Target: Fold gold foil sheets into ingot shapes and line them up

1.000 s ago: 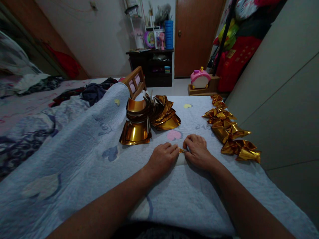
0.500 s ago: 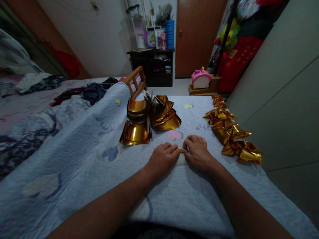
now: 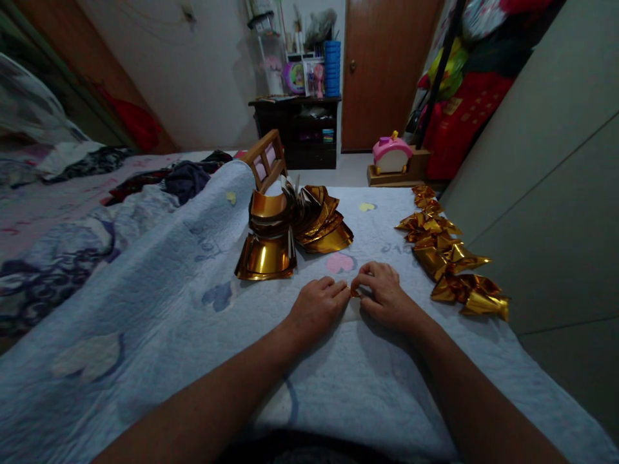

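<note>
My left hand (image 3: 320,308) rests low on the quilt, its fingers bent together over a small piece of gold foil paper (image 3: 354,294). Most of that piece is hidden beneath the fingers. My right hand (image 3: 382,293) meets it from the other side, with curled index finger and thumb closed at the foil's edge. Beyond my hands, to the left, lie fanned stacks of curved gold foil sheets (image 3: 268,258). A row of folded gold foil pieces (image 3: 449,258) runs along the right side.
A pale blue quilt (image 3: 193,361) with heart patterns covers the surface and rises in a ridge at left. Behind the stacks stands a small wooden rail (image 3: 265,154). A pale cabinet (image 3: 556,193) borders the right side. A pink toy case (image 3: 393,154) stands beyond the far edge.
My right index finger has curled inward and moved left onto the foil, closing the gap to my left hand. Less gold shows between the hands. The stacks and folded pieces stay put.
</note>
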`<state>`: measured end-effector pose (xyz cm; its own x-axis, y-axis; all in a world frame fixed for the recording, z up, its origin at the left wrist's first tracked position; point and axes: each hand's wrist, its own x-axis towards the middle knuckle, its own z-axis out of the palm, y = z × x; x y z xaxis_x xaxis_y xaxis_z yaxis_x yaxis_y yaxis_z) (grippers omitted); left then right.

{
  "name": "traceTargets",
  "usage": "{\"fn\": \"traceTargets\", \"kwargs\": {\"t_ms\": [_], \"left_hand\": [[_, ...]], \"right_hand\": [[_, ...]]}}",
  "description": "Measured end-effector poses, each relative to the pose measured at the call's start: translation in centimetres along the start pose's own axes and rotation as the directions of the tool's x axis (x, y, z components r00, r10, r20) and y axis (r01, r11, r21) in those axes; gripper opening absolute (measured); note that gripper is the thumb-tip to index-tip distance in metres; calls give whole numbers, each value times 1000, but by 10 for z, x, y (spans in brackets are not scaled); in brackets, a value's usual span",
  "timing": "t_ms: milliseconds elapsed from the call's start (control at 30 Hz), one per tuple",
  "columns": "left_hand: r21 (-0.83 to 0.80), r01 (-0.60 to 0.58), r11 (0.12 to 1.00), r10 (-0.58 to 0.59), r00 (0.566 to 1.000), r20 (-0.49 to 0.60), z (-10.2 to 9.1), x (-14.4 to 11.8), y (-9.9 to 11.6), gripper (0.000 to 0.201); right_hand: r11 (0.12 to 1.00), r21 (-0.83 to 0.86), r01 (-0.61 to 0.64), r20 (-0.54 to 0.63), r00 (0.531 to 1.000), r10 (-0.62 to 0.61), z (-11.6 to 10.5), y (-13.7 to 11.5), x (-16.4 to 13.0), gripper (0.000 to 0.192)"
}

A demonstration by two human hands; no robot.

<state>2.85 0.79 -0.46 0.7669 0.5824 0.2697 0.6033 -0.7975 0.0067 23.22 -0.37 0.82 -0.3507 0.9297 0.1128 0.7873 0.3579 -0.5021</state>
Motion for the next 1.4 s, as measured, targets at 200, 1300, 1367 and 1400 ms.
{"fn": "traceTargets", "kwargs": {"t_ms": [200,1300,1367,1400], "left_hand": [[-6,9,1000,-9,1000,-8,0,-1,0,21],[-69,9,998,-18,992,-122,8,-4,-4,18],[-81,8,997,-18,993,-120,8,-5,-4,17],[-83,14,996,-23,993,-112,7,-5,-3,16]], "right_hand": [[994,-86,66,101,993,-57,-12,4,-1,39],[972,-234,38,285,958,32,-38,-20,-4,31],[975,-221,14,205,978,32,-32,-24,4,30],[980,-197,36,191,982,2,-28,-26,7,29]]}}
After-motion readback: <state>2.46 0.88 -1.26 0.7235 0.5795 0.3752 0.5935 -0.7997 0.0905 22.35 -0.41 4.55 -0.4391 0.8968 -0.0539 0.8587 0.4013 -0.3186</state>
